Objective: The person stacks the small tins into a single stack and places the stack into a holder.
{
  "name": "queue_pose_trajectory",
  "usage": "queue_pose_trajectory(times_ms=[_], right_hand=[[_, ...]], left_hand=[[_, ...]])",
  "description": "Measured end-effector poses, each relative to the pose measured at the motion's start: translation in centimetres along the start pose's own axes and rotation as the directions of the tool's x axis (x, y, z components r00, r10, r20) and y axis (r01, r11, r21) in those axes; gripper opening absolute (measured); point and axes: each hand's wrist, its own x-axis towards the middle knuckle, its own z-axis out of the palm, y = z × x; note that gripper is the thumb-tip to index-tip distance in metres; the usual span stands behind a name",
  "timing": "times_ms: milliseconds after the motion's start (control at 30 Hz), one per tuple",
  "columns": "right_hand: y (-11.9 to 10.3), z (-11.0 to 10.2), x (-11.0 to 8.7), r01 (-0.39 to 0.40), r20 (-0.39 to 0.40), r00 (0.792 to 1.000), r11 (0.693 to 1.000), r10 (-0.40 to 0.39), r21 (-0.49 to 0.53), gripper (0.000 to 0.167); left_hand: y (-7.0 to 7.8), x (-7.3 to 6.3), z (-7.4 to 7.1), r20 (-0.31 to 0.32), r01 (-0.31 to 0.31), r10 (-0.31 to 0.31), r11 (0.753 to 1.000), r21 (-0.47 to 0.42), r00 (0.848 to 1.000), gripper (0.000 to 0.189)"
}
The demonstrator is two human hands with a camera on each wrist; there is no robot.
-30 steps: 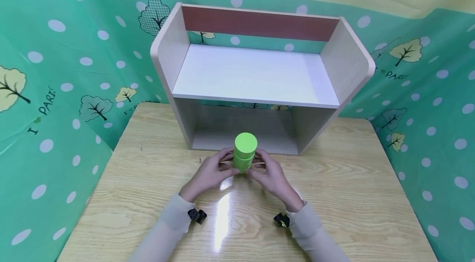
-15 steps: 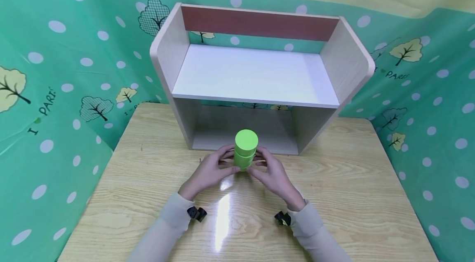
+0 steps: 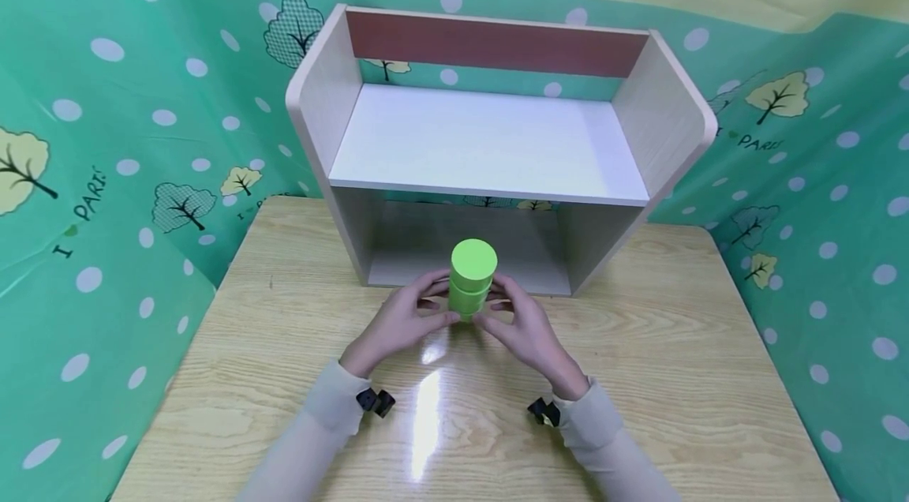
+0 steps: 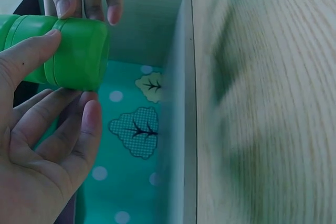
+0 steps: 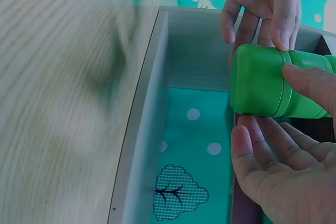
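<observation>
Both hands hold a light green bottle with a flat round top (image 3: 473, 259), upright in front of the shelf unit. My left hand (image 3: 403, 322) grips its left side, with the thumb on the near face. From the right, my right hand (image 3: 524, 327) pinches it in the same way. In the left wrist view the bottle's smooth rounded base (image 4: 81, 53) shows, with fingertips along its side. Ring grooves run round the green body (image 5: 260, 81) in the right wrist view. The bottle's base stands above the wooden table (image 3: 639, 376).
A pale two-level shelf unit (image 3: 490, 140) stands at the back of the table, with a reddish-brown back rail (image 3: 497, 43). Its lower compartment (image 3: 412, 249) opens toward me behind the bottle. Green dotted cloth (image 3: 106, 131) hangs behind and at both sides.
The bottle has risen slightly and moved a little forward and right, its top looking larger. Both hands travelled with it and kept their hold. The shelf unit has not moved.
</observation>
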Motion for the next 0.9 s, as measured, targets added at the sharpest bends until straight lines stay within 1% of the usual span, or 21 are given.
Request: queue_pose_trajectory(times_ms=[133,333,433,767,900], right_hand=[[-0.4,-0.2,0.2,0.013,0.001,1.000,1.000,-0.013,0.002,0.066],[-0.8,-0.5,0.2,0.026,-0.005,1.000,1.000,-0.026,0.003,0.067],[-1.0,-0.7,0.2,0.038,-0.007,0.999,0.999,-0.038,-0.005,0.065],[-1.7,-1.2,0.3,0.079,-0.011,0.997,0.996,-0.079,-0.031,0.064],[-2.1,-1.4,0.4,0.113,-0.010,0.993,0.993,-0.114,-0.030,0.065]], left_hand=[[0.3,0.1,-0.2,-0.002,-0.007,0.007,1.000,0.030,1.000,0.071],[0.8,0.2,-0.6,0.001,-0.060,0.060,0.998,0.024,0.998,0.070],[1.1,0.2,-0.7,0.002,-0.073,0.073,0.997,0.029,0.997,0.069],[2.6,0.2,-1.0,-0.006,-0.056,0.057,0.998,0.026,0.998,0.071],[2.9,0.4,-1.3,-0.001,-0.079,0.080,0.996,0.051,0.997,0.070]])
